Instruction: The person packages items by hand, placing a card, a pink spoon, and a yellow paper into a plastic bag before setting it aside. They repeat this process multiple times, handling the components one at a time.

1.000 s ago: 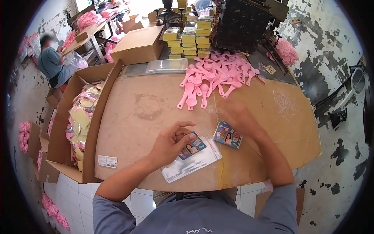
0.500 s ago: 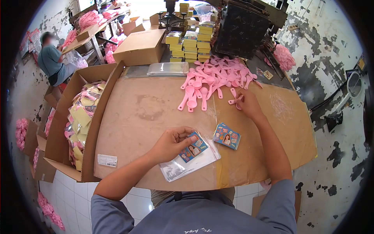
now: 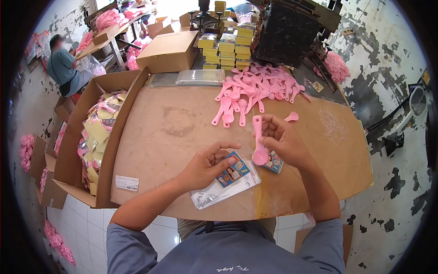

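Note:
My left hand [image 3: 206,165] grips a blue printed card [image 3: 233,170] between thumb and fingers, over a stack of clear plastic bags [image 3: 219,194]. In my right hand [image 3: 282,139] is a pink measuring spoon [image 3: 259,144], held with its handle up and its bowl down. The spoon's bowl partly covers a stack of blue printed cards [image 3: 274,163] on the cardboard. One loose pink spoon [image 3: 292,117] lies just beyond my right hand. Farther back rests a large heap of pink spoons [image 3: 260,86].
At left stands an open carton [image 3: 106,180] of bagged spoons and cards. Stacks of yellow-edged cards [image 3: 226,49], a closed box [image 3: 168,50] and a pile of clear bags [image 3: 200,76] line the back. A seated person [image 3: 66,68] is at far left.
My right hand has come back from near the heap toward the card stack, carrying a pink spoon. The left hand still holds its card over the bags.

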Demonstrator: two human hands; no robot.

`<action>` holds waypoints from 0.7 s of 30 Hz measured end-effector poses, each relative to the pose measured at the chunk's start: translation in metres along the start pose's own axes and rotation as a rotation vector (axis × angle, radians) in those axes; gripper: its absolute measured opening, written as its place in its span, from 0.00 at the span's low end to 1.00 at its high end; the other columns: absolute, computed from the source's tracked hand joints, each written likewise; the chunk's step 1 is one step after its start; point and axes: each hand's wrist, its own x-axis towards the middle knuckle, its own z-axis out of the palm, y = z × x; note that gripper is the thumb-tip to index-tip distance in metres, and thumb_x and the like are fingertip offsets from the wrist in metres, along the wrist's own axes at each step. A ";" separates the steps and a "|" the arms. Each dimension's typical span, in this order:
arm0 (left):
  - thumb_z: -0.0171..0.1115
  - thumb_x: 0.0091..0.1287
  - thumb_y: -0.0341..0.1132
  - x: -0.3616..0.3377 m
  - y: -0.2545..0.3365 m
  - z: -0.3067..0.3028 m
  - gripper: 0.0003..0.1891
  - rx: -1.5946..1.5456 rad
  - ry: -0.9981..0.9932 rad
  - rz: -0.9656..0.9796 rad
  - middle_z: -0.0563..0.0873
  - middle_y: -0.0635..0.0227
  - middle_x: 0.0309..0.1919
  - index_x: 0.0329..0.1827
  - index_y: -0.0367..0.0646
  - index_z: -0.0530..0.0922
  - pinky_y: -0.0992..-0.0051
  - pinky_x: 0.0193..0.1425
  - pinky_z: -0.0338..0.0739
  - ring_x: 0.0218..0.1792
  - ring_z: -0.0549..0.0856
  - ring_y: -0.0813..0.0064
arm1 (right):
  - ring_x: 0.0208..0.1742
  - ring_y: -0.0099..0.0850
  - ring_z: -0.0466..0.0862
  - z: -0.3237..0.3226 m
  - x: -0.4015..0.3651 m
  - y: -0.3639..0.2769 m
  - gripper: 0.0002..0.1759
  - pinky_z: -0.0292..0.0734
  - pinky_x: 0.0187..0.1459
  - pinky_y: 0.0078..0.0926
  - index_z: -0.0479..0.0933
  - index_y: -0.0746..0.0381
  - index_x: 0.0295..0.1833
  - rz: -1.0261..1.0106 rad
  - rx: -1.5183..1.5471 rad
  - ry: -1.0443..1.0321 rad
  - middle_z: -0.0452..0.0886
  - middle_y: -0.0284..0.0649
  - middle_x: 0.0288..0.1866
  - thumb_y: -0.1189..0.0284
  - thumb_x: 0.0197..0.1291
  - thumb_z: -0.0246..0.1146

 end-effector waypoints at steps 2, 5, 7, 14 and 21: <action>0.62 0.80 0.32 0.000 -0.004 0.000 0.22 0.063 -0.005 0.032 0.91 0.61 0.49 0.73 0.39 0.72 0.78 0.53 0.84 0.49 0.88 0.81 | 0.45 0.20 0.82 0.014 -0.004 -0.011 0.30 0.80 0.43 0.20 0.67 0.66 0.74 -0.028 0.050 0.042 0.79 0.36 0.51 0.81 0.67 0.66; 0.62 0.80 0.31 -0.002 -0.003 0.001 0.22 0.106 0.023 0.049 0.91 0.62 0.48 0.74 0.38 0.73 0.79 0.53 0.84 0.50 0.88 0.81 | 0.44 0.20 0.82 0.025 -0.004 -0.027 0.34 0.80 0.41 0.18 0.64 0.64 0.75 -0.113 0.095 0.170 0.78 0.36 0.52 0.83 0.66 0.66; 0.62 0.80 0.31 -0.001 -0.002 0.001 0.21 0.059 0.027 0.013 0.91 0.62 0.49 0.73 0.37 0.74 0.79 0.53 0.83 0.50 0.88 0.82 | 0.45 0.21 0.83 0.027 -0.005 -0.024 0.34 0.80 0.40 0.19 0.64 0.64 0.75 -0.126 0.010 0.134 0.76 0.37 0.53 0.84 0.65 0.67; 0.62 0.80 0.32 0.000 -0.003 0.002 0.20 0.012 0.061 0.011 0.91 0.62 0.53 0.70 0.33 0.76 0.81 0.52 0.84 0.50 0.87 0.84 | 0.51 0.25 0.87 0.044 -0.009 0.000 0.34 0.83 0.46 0.21 0.64 0.63 0.74 -0.248 -0.055 0.159 0.71 0.39 0.59 0.85 0.65 0.68; 0.62 0.81 0.35 0.002 -0.004 -0.002 0.21 -0.012 0.062 0.014 0.91 0.68 0.47 0.71 0.35 0.76 0.83 0.44 0.81 0.43 0.85 0.88 | 0.59 0.31 0.84 0.036 -0.016 0.030 0.22 0.81 0.58 0.30 0.73 0.64 0.69 -0.338 -0.207 -0.026 0.76 0.44 0.63 0.82 0.71 0.64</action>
